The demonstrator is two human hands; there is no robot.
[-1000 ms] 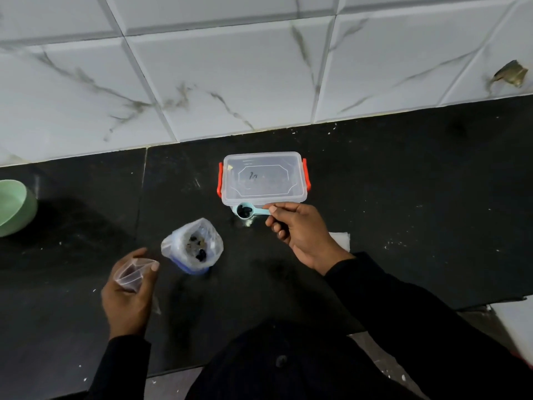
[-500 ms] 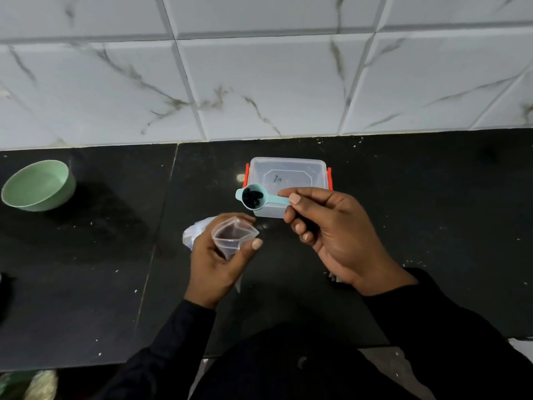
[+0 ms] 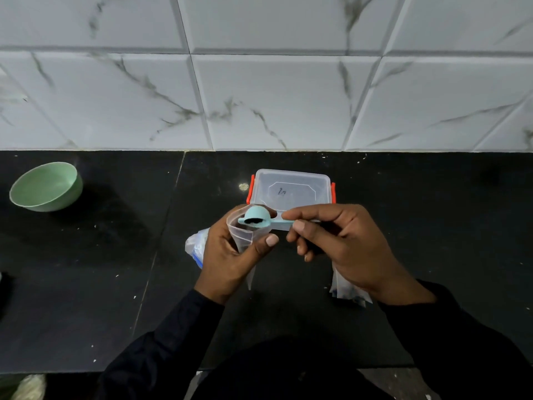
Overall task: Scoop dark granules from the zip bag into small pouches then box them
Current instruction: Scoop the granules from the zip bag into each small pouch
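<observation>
The black stone bench (image 3: 86, 284) fills the lower half of the frame, and the working things cluster near its middle, seemingly so both hands reach them without stretching. The clear lidded plastic box with orange latches (image 3: 291, 189) sits just above centre with its lid on, beyond the hands, probably the last stop for filled pouches. The pale green round bowl (image 3: 46, 186) stands well apart at the left edge, out of the way. At centre, the left hand (image 3: 227, 261) wraps fingers and thumb around a small clear plastic pouch (image 3: 245, 235), squeezing its mouth open upward as a target. Just right of centre, the right hand (image 3: 346, 246) pinches the handle of a small teal plastic scoop (image 3: 256, 216), tilted over that mouth so the dark granules (image 3: 255, 222) can slide in. The crumpled clear zip bag (image 3: 194, 246) lies just behind the left hand, near for another scoop. A flat stack of spare pouches (image 3: 350, 290) shows beneath the right hand.
</observation>
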